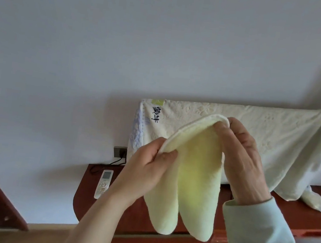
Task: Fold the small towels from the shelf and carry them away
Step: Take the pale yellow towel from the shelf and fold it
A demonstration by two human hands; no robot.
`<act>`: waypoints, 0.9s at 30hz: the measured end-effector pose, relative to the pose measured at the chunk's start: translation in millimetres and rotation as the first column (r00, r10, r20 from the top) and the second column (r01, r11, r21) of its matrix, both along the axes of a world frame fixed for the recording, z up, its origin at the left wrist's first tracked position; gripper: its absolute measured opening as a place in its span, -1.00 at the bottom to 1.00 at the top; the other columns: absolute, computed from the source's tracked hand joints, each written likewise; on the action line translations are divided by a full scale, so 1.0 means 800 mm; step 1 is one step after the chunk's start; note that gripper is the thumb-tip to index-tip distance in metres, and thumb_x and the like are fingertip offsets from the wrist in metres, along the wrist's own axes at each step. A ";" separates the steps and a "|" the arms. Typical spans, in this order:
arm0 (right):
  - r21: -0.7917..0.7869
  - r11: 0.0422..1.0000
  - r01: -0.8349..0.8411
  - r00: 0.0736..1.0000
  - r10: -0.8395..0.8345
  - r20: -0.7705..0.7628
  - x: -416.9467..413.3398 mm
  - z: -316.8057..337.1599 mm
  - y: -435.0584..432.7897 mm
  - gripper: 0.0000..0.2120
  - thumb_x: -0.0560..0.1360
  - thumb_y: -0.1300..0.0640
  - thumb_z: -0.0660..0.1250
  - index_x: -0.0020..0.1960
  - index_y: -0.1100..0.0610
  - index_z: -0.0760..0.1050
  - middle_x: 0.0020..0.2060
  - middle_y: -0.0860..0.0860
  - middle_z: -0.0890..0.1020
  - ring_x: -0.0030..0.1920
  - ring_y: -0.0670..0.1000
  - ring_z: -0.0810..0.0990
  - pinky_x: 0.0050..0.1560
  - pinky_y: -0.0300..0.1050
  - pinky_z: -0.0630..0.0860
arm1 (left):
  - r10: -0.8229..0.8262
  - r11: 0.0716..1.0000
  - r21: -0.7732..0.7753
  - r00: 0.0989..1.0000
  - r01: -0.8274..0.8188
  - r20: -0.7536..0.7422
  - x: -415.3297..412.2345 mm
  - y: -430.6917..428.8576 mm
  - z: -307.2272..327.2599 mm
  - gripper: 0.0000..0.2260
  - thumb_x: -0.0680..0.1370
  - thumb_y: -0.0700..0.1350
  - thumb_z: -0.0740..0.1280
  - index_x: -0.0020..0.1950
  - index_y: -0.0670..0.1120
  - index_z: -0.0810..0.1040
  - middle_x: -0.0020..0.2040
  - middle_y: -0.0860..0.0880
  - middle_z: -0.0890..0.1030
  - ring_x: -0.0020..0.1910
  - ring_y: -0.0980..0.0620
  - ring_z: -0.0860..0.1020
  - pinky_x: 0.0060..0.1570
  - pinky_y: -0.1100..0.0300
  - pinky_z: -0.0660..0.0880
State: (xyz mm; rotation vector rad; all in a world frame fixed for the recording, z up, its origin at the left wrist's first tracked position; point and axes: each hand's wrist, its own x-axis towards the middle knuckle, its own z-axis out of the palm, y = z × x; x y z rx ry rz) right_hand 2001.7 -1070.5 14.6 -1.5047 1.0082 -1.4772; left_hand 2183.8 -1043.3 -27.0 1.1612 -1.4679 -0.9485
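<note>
You held the small yellow towel (pixel 195 178) in the air in front of the wooden shelf (pixel 88 207). It was doubled over, so two tails hung side by side. Your left hand (pixel 150 166) pinched the folded top edge at its near-left end. Your right hand (pixel 245 162) gripped the same edge at the far-right end, fingers curled over the hem.

Judgement: this was the halving fold, not yet closed flat. The right tail looked to hang a little lower, so the ends needed levelling before the next fold. The top edge needed tension between both pinches, since limp terry would likely sag if either one slackened.

Edges and room:
- A large cream cloth (pixel 265 134) was draped just behind the towel.
- The wall stood close behind that.
- A remote control (pixel 104 183) lay on the shelf to the left, apart from the tails.
- Open room lay on your near side and to the left.
</note>
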 end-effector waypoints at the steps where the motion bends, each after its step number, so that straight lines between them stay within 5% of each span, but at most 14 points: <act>1: 0.005 1.000 -0.010 1.000 0.011 -0.006 -0.001 0.000 0.007 -0.79 0.68 0.13 0.19 -0.09 0.16 0.50 -0.34 0.01 0.46 -0.32 -0.04 0.43 -0.29 -0.15 0.42 | 0.017 0.999 -0.039 1.000 -0.017 0.013 0.005 0.005 0.008 -0.84 0.56 0.08 0.29 0.00 0.07 0.63 -0.07 -0.26 0.65 -0.10 -0.26 0.64 -0.08 -0.21 0.56; 5: 0.021 0.992 -0.121 0.991 0.122 -0.057 0.000 0.001 0.038 -0.82 0.69 0.19 0.14 0.03 0.07 0.51 -0.31 -0.08 0.53 -0.32 -0.14 0.49 -0.31 -0.33 0.49 | 0.001 0.987 -0.162 0.997 0.012 0.080 0.024 0.024 0.041 -0.86 0.60 0.04 0.29 -0.05 0.05 0.60 -0.14 -0.34 0.57 -0.28 -0.18 0.54 -0.26 -0.07 0.45; 9: 0.016 0.965 -0.261 0.965 0.261 0.021 0.008 0.008 0.063 -0.80 0.62 0.16 0.28 0.15 0.27 0.50 -0.13 0.12 0.66 -0.15 0.02 0.64 -0.16 -0.17 0.61 | -0.008 0.978 -0.208 0.990 0.037 0.139 0.038 0.034 0.062 -0.85 0.60 0.00 0.32 -0.01 -0.04 0.63 -0.10 -0.34 0.60 -0.23 -0.03 0.54 -0.21 -0.04 0.50; 14: -0.058 0.976 -0.210 0.973 0.214 0.090 0.015 0.021 0.077 -0.69 0.56 0.02 0.31 -0.03 0.30 0.51 -0.23 0.13 0.58 -0.23 0.03 0.53 -0.20 -0.13 0.51 | -0.013 0.983 -0.183 0.992 0.037 0.128 0.047 0.053 0.068 -0.76 0.54 0.08 0.38 -0.01 -0.09 0.63 -0.07 -0.37 0.64 -0.19 -0.34 0.64 -0.16 -0.19 0.58; 18: -0.092 0.984 -0.155 0.974 0.168 0.152 0.013 0.035 0.078 -0.76 0.62 0.14 0.26 -0.21 0.12 0.51 -0.40 -0.08 0.52 -0.37 -0.15 0.47 -0.33 -0.31 0.46 | -0.071 0.994 -0.075 0.990 0.081 0.119 0.062 0.066 0.050 -0.74 0.52 0.12 0.48 -0.06 -0.06 0.65 -0.19 -0.24 0.65 -0.24 -0.04 0.60 -0.21 0.11 0.50; 23: -0.098 0.992 -0.083 0.984 0.097 0.150 -0.010 0.044 0.079 -0.78 0.63 0.05 0.31 -0.13 0.14 0.54 -0.24 0.10 0.48 -0.20 0.07 0.42 -0.14 0.00 0.40 | -0.111 0.992 0.080 0.984 0.101 0.137 0.080 0.074 0.017 -0.86 0.45 -0.01 0.52 -0.05 -0.02 0.72 -0.08 -0.14 0.74 -0.08 -0.16 0.72 -0.08 0.16 0.59; 27: -0.085 0.996 0.025 0.986 -0.011 0.165 -0.024 0.044 0.079 -0.77 0.64 0.06 0.28 -0.15 0.12 0.56 -0.22 0.06 0.52 -0.19 -0.02 0.48 -0.18 -0.18 0.50 | -0.115 0.986 0.143 0.979 0.091 0.167 0.080 0.069 0.000 -0.93 0.54 -0.04 0.46 -0.11 0.00 0.71 -0.20 0.00 0.70 -0.20 0.10 0.63 -0.14 0.28 0.51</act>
